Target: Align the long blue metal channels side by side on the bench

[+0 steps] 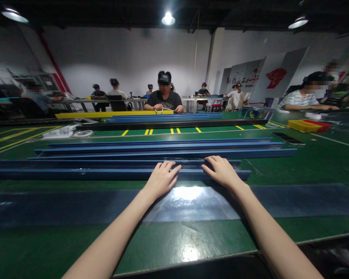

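Observation:
The nearest long blue channel strip [104, 174] runs sideways across the bench in front of me. My left hand [163, 177] lies over it near the middle, fingers stretched forward and thumb apart. To its right, my right hand [221, 170] rests over the same strip close to its right end, its fingers also extended. Neither hand is visibly wrapped around the strip, and the undersides of both are hidden. Just beyond lie more blue channel strips [168, 153], roughly parallel. A long, shiny clear plastic film [75, 203] stretches flat beneath my forearms.
The green bench top [317, 166] carries a phone [287, 138], a yellow tray [304, 126] and a red tray at right. Farther back lie a black strip [192, 124] and a long yellow strip [110, 115]. A co-worker [165, 99] sits opposite; others sit around the room.

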Action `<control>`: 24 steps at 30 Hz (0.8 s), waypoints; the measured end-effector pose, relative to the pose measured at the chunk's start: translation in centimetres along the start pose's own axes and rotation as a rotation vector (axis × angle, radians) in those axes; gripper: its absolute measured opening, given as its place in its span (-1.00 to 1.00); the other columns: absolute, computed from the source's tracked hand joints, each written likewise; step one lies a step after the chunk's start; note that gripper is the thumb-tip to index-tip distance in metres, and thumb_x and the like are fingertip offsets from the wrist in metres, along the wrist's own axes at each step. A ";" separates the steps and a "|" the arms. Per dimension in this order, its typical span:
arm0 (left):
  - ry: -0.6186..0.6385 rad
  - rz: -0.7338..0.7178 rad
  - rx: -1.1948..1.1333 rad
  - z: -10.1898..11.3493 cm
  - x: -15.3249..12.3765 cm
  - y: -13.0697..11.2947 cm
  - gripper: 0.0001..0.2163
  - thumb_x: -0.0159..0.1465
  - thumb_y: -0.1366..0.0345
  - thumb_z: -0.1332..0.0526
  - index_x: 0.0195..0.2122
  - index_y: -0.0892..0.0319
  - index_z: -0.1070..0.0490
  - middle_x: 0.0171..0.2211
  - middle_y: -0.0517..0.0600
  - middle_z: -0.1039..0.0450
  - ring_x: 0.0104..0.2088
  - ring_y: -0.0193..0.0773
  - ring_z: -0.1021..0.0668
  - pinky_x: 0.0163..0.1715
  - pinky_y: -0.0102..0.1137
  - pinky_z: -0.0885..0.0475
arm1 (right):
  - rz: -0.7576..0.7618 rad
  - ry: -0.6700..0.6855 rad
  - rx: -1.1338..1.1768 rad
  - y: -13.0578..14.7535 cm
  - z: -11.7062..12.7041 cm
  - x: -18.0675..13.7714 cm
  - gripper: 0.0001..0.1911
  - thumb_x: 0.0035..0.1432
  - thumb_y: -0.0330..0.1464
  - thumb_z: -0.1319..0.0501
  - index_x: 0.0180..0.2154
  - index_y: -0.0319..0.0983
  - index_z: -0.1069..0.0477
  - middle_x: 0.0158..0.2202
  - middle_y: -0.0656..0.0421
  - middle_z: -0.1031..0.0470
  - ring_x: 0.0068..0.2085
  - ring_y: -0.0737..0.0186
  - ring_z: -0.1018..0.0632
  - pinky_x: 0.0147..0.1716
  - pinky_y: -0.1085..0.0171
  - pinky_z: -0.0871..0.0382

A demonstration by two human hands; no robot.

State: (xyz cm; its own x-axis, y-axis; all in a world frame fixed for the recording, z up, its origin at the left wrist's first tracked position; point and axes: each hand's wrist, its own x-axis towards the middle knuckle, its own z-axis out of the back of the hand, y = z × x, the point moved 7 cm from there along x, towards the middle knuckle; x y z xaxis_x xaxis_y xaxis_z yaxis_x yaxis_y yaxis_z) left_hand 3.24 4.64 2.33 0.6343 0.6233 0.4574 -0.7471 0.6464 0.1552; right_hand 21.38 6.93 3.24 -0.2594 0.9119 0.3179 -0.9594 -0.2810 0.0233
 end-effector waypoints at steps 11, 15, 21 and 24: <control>0.008 0.003 0.001 0.0 0.0 0.0 -0.68 0.25 0.32 0.00 0.03 0.16 -0.24 -0.04 0.12 -0.31 -0.04 -0.13 -0.33 -0.13 -0.25 -0.25 | 0.003 -0.004 -0.001 -0.1 -0.1 0.1 -0.58 0.17 -0.16 0.07 -0.12 -0.27 -0.34 -0.09 0.03 -0.41 -0.08 0.10 -0.38 -0.13 0.19 -0.17; 0.009 0.002 -0.004 0.0 0.1 0.0 -0.68 0.25 0.32 0.00 0.03 0.16 -0.24 -0.04 0.12 -0.31 -0.04 -0.13 -0.33 -0.13 -0.25 -0.25 | 0.003 -0.005 0.000 -0.1 -0.1 0.1 -0.58 0.17 -0.15 0.07 -0.12 -0.27 -0.34 -0.09 0.02 -0.41 -0.08 0.11 -0.38 -0.13 0.20 -0.17; 0.007 0.001 -0.012 0.0 0.1 0.0 -0.68 0.25 0.32 0.00 0.03 0.16 -0.24 -0.04 0.13 -0.30 -0.03 -0.13 -0.32 -0.13 -0.24 -0.25 | 0.003 0.002 -0.001 -0.1 0.0 0.1 -0.59 0.17 -0.16 0.07 -0.13 -0.27 -0.35 -0.09 0.02 -0.41 -0.08 0.11 -0.38 -0.13 0.20 -0.17; 0.006 0.002 -0.013 0.0 0.1 0.0 -0.68 0.25 0.32 0.00 0.03 0.17 -0.24 -0.04 0.13 -0.30 -0.03 -0.13 -0.32 -0.13 -0.25 -0.25 | -0.005 0.000 -0.003 0.0 0.0 0.0 -0.58 0.17 -0.16 0.07 -0.11 -0.27 -0.34 -0.09 0.02 -0.41 -0.08 0.10 -0.39 -0.13 0.20 -0.17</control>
State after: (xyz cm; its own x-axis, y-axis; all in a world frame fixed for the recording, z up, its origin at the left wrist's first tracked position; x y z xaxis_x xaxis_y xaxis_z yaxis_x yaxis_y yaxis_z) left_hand 3.30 4.67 2.34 0.6337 0.6274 0.4526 -0.7460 0.6505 0.1428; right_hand 21.42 6.93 3.28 -0.2549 0.9132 0.3180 -0.9609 -0.2759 0.0220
